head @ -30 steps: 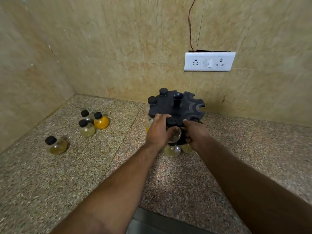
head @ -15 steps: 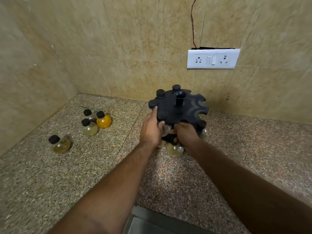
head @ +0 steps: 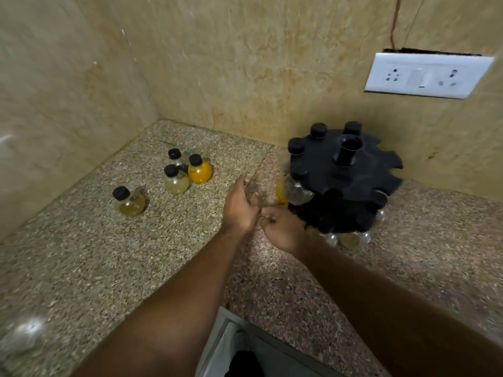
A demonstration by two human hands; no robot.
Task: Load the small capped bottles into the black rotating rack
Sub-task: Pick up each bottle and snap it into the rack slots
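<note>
The black rotating rack [head: 340,175] stands on the granite counter by the back wall, with several capped bottles hanging in its slots; a clear one [head: 299,190] hangs on the near left side. My left hand [head: 239,208] is open, just left of the rack, fingers spread and holding nothing. My right hand [head: 283,229] sits curled at the rack's lower front edge; nothing shows in it. Loose bottles stand at the left: an orange one [head: 200,170], two pale ones [head: 175,180] [head: 177,157], and an amber one [head: 130,201] further left.
The counter [head: 109,254] fits into a wall corner at back left. A white socket plate [head: 424,74] is on the back wall above the rack. The counter's front edge runs at the bottom, with floor [head: 234,346] below.
Both hands have come off the rack's front bottle and drawn back left. My left hand has opened. The view has swung left, so the rack now sits further right.
</note>
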